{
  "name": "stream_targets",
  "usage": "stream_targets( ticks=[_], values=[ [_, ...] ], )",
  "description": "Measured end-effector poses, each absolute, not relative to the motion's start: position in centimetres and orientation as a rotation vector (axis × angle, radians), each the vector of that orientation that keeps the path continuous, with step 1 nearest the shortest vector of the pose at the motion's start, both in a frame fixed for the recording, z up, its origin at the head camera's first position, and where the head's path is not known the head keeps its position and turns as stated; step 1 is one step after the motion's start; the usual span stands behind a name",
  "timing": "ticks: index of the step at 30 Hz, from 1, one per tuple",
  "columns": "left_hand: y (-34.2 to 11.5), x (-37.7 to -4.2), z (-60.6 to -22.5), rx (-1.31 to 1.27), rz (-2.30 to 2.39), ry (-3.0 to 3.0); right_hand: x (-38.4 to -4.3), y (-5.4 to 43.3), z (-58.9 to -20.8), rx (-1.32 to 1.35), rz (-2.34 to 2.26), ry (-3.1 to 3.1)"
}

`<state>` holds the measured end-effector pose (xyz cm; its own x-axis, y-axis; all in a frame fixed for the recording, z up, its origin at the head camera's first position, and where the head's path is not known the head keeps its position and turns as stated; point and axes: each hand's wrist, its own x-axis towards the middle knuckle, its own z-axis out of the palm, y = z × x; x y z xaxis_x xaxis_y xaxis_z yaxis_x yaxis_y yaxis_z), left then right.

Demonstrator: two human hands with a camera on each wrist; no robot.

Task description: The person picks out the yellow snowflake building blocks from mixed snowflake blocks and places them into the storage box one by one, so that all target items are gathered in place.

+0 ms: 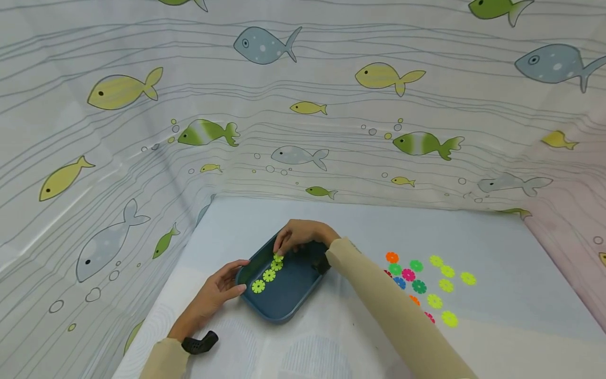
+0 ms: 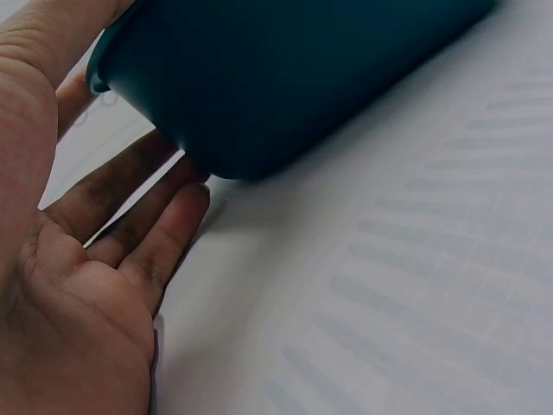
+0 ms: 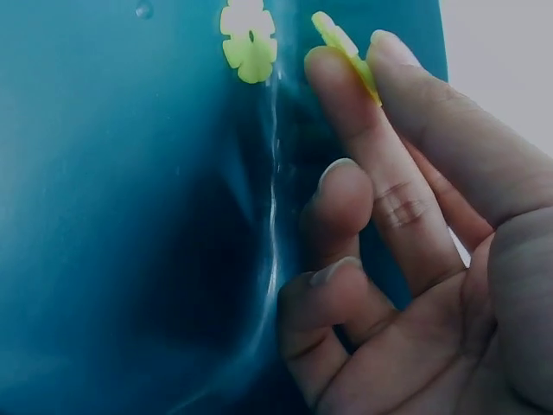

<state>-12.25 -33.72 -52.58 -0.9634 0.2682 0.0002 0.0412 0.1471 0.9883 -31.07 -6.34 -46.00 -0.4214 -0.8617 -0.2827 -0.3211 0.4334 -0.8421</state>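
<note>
The yellow-green disc (image 3: 347, 45) is located at the right hand's fingertips, above the interior of the tray (image 1: 286, 308). The right hand (image 1: 302, 235) pinches it between thumb and index finger; the other fingers are curled clear of it.

Handling: the disc is probably very light, fairly stiff and smooth enough to slip if pinched off-centre. Damage from normal pressure is unlikely. Take hold across the two flat faces, near the rim.

Appearance: thin, bright, held edge-on to the right wrist camera. Discs of the same colour (image 1: 269, 275) form a row along one long side of the tray; these are round with notched, petal-like rims, and the nearest shows a small centre hole.

The tray is dark blue, deep-walled, with rounded corners. The left hand (image 1: 215, 289) holds one end of it, thumb at the rim, fingers against the outside.

To the right, past the right forearm, loose discs (image 1: 419, 286) in orange, green, pink, blue and yellow-green lie on the white table (image 1: 521, 284). A fish-patterned curtain (image 1: 341, 158) surrounds the table.
</note>
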Motion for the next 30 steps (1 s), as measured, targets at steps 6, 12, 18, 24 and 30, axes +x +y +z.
stream_targets(
  ticks=[6, 12, 18, 24, 30],
  values=[
    [-33.70, -12.22, -52.64, 0.341, 1.930, 2.222, -30.93, -6.51, -46.34, -0.970, -0.887, 1.940],
    [-33.76, -12.17, -52.73, 0.370, 1.938, 2.207, -30.87, -6.56, -46.63, -0.988, -0.874, 1.942],
    [-33.82, -12.27, -52.71, 0.345, 1.941, 2.204, -30.98, -6.61, -46.80, -0.997, -0.848, 2.012],
    [-34.02, -12.34, -52.77, 0.378, 1.954, 2.203, -31.13, -6.77, -46.92, -1.025, -0.824, 2.053],
    [-34.13, -12.44, -52.85, 0.404, 1.968, 2.181, -31.15, -6.89, -46.87, -1.032, -0.808, 2.067]
  ],
)
